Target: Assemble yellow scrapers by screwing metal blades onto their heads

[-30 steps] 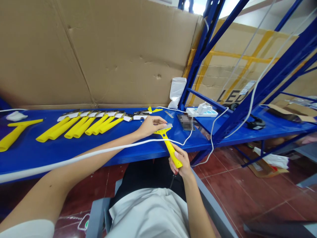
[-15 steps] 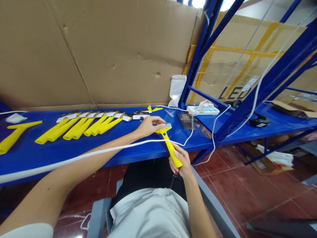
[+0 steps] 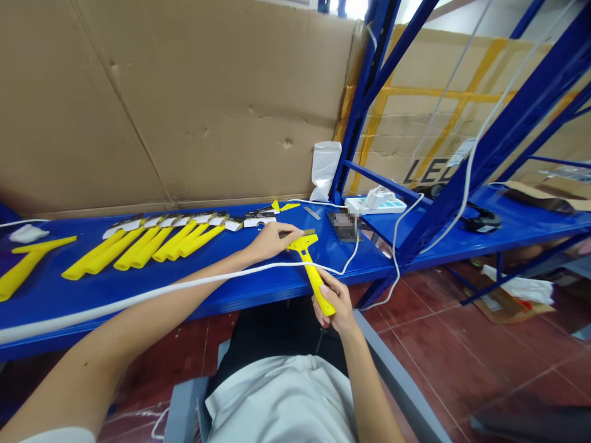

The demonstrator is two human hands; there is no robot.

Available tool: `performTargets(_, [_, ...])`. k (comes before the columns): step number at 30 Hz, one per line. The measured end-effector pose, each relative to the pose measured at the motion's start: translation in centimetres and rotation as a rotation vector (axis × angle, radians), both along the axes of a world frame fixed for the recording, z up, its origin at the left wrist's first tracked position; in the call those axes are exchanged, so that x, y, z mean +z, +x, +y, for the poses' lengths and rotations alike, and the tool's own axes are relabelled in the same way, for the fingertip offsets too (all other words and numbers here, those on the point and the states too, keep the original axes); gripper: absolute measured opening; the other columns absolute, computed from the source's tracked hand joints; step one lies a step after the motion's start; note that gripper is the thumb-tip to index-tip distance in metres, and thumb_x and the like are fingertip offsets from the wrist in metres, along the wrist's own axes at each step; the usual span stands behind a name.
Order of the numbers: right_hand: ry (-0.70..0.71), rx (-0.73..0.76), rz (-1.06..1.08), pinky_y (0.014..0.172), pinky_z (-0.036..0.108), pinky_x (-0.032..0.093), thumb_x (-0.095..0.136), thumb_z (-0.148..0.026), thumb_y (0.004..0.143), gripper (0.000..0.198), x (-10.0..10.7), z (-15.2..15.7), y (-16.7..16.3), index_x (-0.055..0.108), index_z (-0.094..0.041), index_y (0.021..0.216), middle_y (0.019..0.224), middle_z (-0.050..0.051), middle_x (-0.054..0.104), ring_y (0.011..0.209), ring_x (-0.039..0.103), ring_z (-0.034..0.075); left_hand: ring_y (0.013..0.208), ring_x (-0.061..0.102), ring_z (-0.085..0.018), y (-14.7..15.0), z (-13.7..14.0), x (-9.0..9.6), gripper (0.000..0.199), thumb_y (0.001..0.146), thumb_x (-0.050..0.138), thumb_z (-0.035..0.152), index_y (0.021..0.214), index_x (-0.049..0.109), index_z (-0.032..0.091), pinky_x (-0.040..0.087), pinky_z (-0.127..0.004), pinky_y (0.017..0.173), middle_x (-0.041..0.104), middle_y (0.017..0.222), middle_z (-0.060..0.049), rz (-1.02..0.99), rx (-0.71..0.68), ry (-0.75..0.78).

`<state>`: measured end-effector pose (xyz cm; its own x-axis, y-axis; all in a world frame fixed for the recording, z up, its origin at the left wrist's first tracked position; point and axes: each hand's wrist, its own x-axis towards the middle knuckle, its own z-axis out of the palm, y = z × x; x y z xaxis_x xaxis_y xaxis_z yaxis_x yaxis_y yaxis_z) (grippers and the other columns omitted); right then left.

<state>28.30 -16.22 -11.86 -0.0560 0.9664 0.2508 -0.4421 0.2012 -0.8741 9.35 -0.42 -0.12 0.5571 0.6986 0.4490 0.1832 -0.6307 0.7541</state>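
A yellow scraper [image 3: 307,261] is held over the front of the blue shelf, its wide head pointing away from me. My right hand [image 3: 336,299] is closed round the lower end of its handle. Below that hand shows a thin dark shaft with a bit of red, perhaps a screwdriver [image 3: 319,338], mostly hidden. At the scraper's head, my left hand [image 3: 272,241] pinches the left end of the thin dark blade [image 3: 307,233] between thumb and fingers. A white cable [image 3: 272,266] passes across the view in front of the handle.
Several yellow scrapers [image 3: 143,246] with black-and-white covers at their heads lie in a row on the blue shelf [image 3: 258,289]. Another yellow scraper [image 3: 25,267] lies far left. A loose metal blade [image 3: 313,213], a blurred-out dark object [image 3: 344,225] and a white power strip [image 3: 392,205] lie right.
The blade along the scraper's head looked bright and clear before and looks dark now. Both hands keep about the same hold, and the view has shifted slightly.
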Motion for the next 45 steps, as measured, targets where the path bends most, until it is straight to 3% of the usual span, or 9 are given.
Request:
performTargets(3, [0.007, 0.001, -0.019, 0.029, 0.02, 0.037, 0.075, -0.049, 0.1, 0.073, -0.4, 0.2, 0.1, 0.059, -0.01, 0.158, 0.048, -0.006, 0.057, 0.03, 0.039, 0.009, 0.088, 0.078, -0.026, 0.0, 0.5, 0.1, 0.053, 0.093, 0.076, 0.067, 0.092, 0.088, 0.015, 0.059, -0.033, 0.082, 0.086, 0.093, -0.011, -0.095, 0.035, -0.097])
performTargets(7, [0.027, 0.01, -0.044, 0.029, 0.02, 0.037, 0.074, -0.05, 0.101, 0.073, -0.5, 0.3, 0.2, 0.057, -0.01, 0.16, 0.049, -0.006, 0.057, 0.03, 0.04, 0.009, 0.093, 0.08, -0.027, -0.1, 0.6, 0.2, 0.055, 0.084, 0.086, 0.069, 0.095, 0.09, 0.015, 0.061, -0.036, 0.088, 0.087, 0.098, -0.013, -0.161, -0.013, -0.34])
performTargets(13, [0.039, 0.025, -0.087, 0.031, 0.021, 0.038, 0.072, -0.049, 0.103, 0.072, -0.2, 0.3, 0.5, 0.055, -0.01, 0.162, 0.05, -0.005, 0.06, 0.031, 0.042, 0.01, 0.082, 0.081, -0.025, 0.1, 0.0, 0.1, 0.055, 0.077, 0.093, 0.067, 0.098, 0.091, 0.016, 0.066, -0.037, 0.08, 0.087, 0.096, -0.012, -0.066, -0.108, -0.586])
performTargets(17, [0.027, 0.02, -0.075, 0.031, 0.02, 0.038, 0.074, -0.05, 0.102, 0.075, -0.3, 0.3, 0.4, 0.055, -0.01, 0.162, 0.049, -0.006, 0.059, 0.031, 0.042, 0.01, 0.067, 0.079, -0.021, 0.2, 0.0, 0.0, 0.056, 0.077, 0.093, 0.067, 0.098, 0.089, 0.015, 0.066, -0.033, 0.07, 0.086, 0.089, -0.011, -0.058, -0.129, -0.567])
performTargets(24, [0.001, 0.017, -0.016, 0.029, 0.02, 0.038, 0.076, -0.049, 0.099, 0.077, -0.4, 0.4, 0.2, 0.056, -0.009, 0.161, 0.047, -0.007, 0.055, 0.03, 0.039, 0.009, 0.061, 0.077, -0.019, 0.1, 0.2, 0.0, 0.055, 0.078, 0.094, 0.064, 0.098, 0.087, 0.014, 0.065, -0.03, 0.063, 0.086, 0.088, -0.012, -0.049, -0.132, -0.523])
performTargets(39, [-0.029, 0.051, 0.043, 0.031, 0.02, 0.039, 0.071, -0.04, 0.104, 0.068, 0.2, -0.2, 0.5, 0.056, -0.008, 0.162, 0.047, -0.007, 0.055, 0.031, 0.04, 0.009, 0.069, 0.081, -0.021, -0.6, 1.1, -0.3, 0.05, 0.08, 0.094, 0.058, 0.099, 0.086, 0.013, 0.065, -0.027, 0.063, 0.086, 0.088, -0.012, 0.003, -0.144, -0.403])
performTargets(45, [-0.056, 0.059, 0.11, 0.029, 0.019, 0.039, 0.071, -0.041, 0.103, 0.065, 0.3, -0.2, 0.5, 0.06, -0.01, 0.159, 0.047, -0.008, 0.051, 0.031, 0.035, 0.008, 0.069, 0.082, -0.025, -0.7, 1.5, -0.8, 0.054, 0.081, 0.093, 0.061, 0.103, 0.085, 0.013, 0.068, -0.033, 0.062, 0.087, 0.094, -0.014, 0.03, -0.17, -0.44])
